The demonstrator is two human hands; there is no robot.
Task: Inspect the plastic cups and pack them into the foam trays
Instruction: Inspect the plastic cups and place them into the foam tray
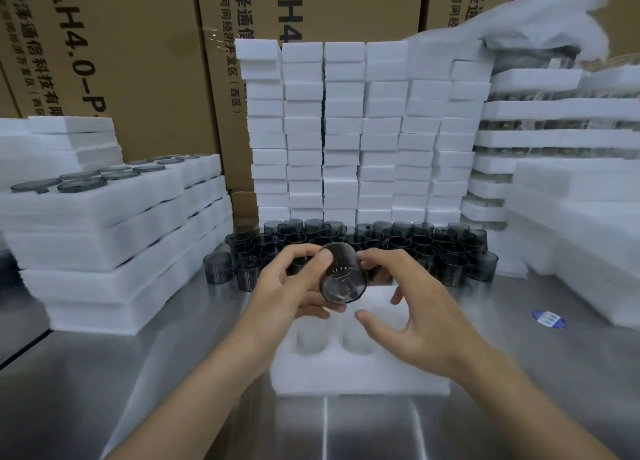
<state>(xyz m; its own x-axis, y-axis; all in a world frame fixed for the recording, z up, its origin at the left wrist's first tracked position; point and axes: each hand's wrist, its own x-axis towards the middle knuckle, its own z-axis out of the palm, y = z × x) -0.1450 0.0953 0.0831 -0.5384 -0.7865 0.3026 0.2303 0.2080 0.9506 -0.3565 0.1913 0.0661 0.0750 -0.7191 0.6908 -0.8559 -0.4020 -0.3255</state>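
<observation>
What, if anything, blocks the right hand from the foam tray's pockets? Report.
Probably nothing, so yes: the right hand hovers just above the foam tray; the left hand holds the cup.

Your cup (pixel 341 276) is of smoky dark grey, see-through plastic. The foam tray (pixel 360 373) before you is plain white, the surface (pixel 173 390) is shiny silver, and the boxes (pixel 138 79) behind are brown with black letters.

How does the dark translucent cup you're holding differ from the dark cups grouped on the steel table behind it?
The dark translucent plastic cup in the left hand is lifted and tilted, one end facing the camera; the grouped dark cups stand upright on the steel table. It is single; they crowd together. Both look like smoky plastic cylinders.
</observation>
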